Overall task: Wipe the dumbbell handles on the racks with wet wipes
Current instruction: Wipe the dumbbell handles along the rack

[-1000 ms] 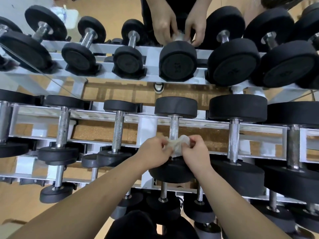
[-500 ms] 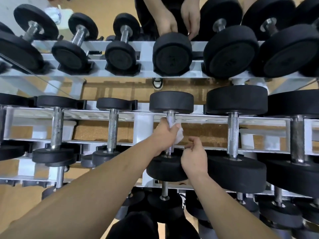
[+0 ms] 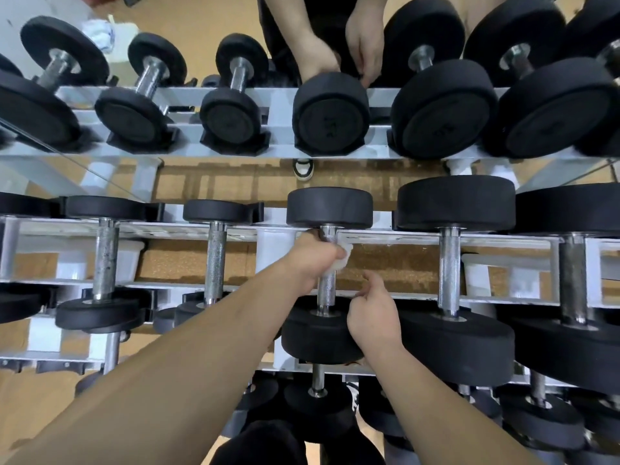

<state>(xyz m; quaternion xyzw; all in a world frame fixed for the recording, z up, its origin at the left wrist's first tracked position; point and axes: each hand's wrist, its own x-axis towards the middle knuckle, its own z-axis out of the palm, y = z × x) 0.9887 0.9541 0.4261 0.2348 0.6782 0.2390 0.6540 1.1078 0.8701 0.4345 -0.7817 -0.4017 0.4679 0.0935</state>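
A white rack [image 3: 385,235] carries rows of black dumbbells with steel handles. The landmark is the dumbbell [image 3: 330,208] in the middle of the second row, which lies across the two rails. To the right of it lies a bigger dumbbell [image 3: 456,203], and to the left a smaller one [image 3: 216,260]. The left hand [image 3: 313,255] is closed round the far part of the landmark's handle [image 3: 326,290], just under its far head. The wipe [image 3: 343,260] is clamped between this hand and the handle, and a white corner of it sticks out on the right side. The right hand [image 3: 372,317] rests against the near head, right of the handle. Its fingers are curled in; if they pinch something, I cannot tell.
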